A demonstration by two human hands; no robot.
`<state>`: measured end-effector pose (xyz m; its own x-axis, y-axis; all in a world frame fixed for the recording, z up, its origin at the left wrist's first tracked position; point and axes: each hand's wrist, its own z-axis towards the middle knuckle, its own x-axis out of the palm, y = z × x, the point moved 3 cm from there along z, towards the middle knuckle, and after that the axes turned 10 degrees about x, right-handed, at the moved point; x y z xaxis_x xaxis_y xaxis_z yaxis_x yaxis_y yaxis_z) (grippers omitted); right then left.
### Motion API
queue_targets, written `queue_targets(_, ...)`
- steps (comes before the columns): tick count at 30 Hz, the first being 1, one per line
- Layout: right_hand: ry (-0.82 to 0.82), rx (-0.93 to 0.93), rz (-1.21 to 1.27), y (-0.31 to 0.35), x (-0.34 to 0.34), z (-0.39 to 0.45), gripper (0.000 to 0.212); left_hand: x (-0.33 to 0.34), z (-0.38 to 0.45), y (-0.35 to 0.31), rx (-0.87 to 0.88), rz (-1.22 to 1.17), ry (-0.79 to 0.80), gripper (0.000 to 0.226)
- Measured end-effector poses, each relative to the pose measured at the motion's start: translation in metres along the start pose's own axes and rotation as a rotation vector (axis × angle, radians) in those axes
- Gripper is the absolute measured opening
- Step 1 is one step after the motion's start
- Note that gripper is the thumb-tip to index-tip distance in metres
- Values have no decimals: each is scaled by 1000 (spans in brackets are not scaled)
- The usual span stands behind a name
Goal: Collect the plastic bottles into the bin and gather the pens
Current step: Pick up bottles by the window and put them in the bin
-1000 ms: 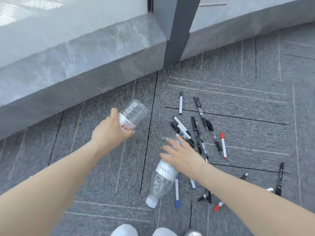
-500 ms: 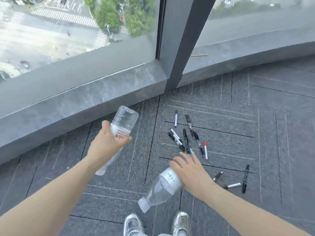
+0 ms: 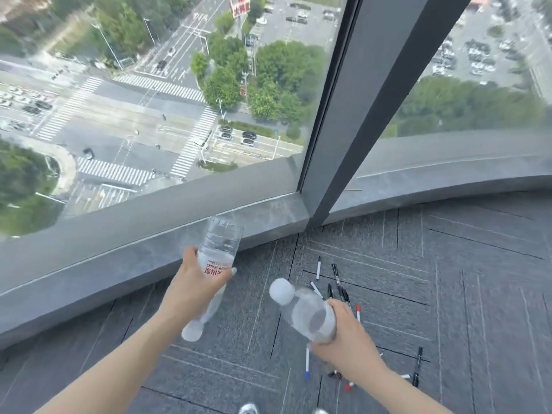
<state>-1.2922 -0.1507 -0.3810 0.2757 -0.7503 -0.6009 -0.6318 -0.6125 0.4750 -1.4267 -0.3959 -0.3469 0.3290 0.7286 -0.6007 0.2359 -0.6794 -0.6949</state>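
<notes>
My left hand [image 3: 197, 286] grips a clear plastic bottle with a red-lettered label [image 3: 219, 249], held upside down with its white cap low. My right hand [image 3: 348, 342] grips a second clear bottle [image 3: 301, 310], cap pointing up and left, lifted off the floor. Several pens [image 3: 337, 286] lie scattered on the grey carpet beyond and under my right hand: black ones, a white one with a red tip [image 3: 358, 312], one with a blue tip [image 3: 307, 364], and a black pen [image 3: 417, 367] further right. No bin is in view.
A grey stone window sill [image 3: 119, 255] runs along the floor edge, with a dark window post [image 3: 352, 115] rising from it. Tall glass panes look down on streets. Grey carpet tiles [image 3: 478, 294] spread to the right. My shoe tips [image 3: 249, 409] show at the bottom.
My right hand has lifted its bottle off the carpet and turned the cap upward. Both hands and the view have risen, so the pens look smaller and the window fills the top.
</notes>
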Motion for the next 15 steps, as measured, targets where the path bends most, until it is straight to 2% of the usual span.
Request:
queue_targets(7, 59, -75, 254, 99, -62, -71, 53, -99, -83, -54, -54, -205, -180, 58)
queue_targets(12, 148, -147, 354, 153, -83, -125, 59, -151, -164, -72, -162, -468, -423, 55)
queue_targets(15, 239, -205, 359, 175, -86, -154, 51, -168, -219, -79, -240, -576, -580, 46)
